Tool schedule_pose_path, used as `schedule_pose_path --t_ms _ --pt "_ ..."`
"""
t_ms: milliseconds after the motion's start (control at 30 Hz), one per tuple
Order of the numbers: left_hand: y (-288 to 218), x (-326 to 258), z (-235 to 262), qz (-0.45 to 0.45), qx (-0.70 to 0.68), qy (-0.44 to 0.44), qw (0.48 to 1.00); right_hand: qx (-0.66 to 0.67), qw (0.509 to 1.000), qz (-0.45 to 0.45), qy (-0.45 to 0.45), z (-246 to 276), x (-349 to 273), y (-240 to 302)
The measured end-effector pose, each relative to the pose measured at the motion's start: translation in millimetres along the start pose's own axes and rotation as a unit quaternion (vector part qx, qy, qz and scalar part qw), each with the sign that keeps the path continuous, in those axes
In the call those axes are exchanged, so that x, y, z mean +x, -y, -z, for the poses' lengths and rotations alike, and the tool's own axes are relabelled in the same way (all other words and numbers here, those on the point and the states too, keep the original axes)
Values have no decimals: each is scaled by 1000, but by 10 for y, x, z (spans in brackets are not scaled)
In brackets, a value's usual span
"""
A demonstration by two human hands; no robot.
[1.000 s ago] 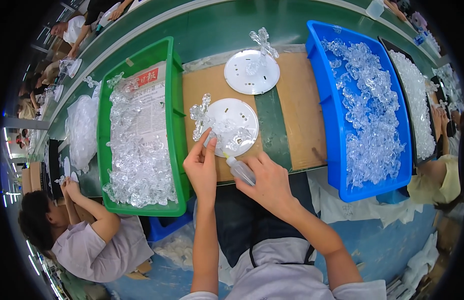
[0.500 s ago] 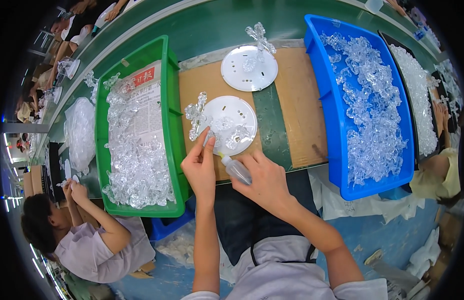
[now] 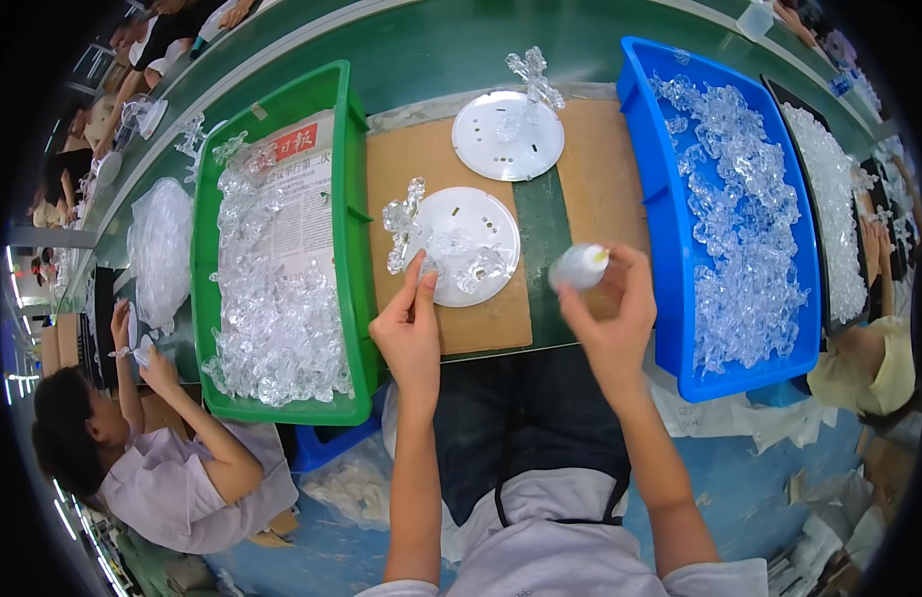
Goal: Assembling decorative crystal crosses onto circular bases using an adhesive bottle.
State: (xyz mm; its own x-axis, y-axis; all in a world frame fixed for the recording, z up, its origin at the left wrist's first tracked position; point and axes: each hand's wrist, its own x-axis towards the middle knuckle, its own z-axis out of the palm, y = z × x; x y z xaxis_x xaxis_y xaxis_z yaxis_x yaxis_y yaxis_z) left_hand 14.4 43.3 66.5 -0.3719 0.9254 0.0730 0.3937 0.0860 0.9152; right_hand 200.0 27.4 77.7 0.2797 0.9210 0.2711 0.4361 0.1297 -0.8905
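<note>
With thumb and fingers pinched, my left hand (image 3: 413,333) holds a small clear plastic piece (image 3: 429,271) at the near-left edge of a white round disc (image 3: 496,224). Clear flower-like pieces (image 3: 473,261) lie on that disc, and a clear branched piece (image 3: 404,224) stands at its left side. My right hand (image 3: 620,308) is closed round a small translucent squeeze bottle (image 3: 580,267) with a pale yellow tip, held to the right of the disc and apart from it. A second white disc (image 3: 471,149), with another clear branched piece (image 3: 534,75), lies farther back.
On the left stands a green bin (image 3: 354,249) with clear pieces over newspaper; on the right, a blue bin (image 3: 635,119) of similar pieces. Cardboard (image 3: 491,328) covers part of the green table. A black tray (image 3: 779,95) lies beyond the blue bin. A co-worker (image 3: 183,458) sits at left.
My right hand has moved right, away from the near disc, and the bottle's tip has turned from up-left to up-right. My left hand stays pinched at the disc's edge.
</note>
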Motion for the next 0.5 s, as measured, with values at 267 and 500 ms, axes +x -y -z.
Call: schedule_pose_path --t_ms 267,500 --pt "122 -79 -60 2 -59 -16 998 -18 1000 -22 11 -29 190 -400" --pt "544 -447 152 -285 147 -83 943 -163 972 83 147 447 -146 420"
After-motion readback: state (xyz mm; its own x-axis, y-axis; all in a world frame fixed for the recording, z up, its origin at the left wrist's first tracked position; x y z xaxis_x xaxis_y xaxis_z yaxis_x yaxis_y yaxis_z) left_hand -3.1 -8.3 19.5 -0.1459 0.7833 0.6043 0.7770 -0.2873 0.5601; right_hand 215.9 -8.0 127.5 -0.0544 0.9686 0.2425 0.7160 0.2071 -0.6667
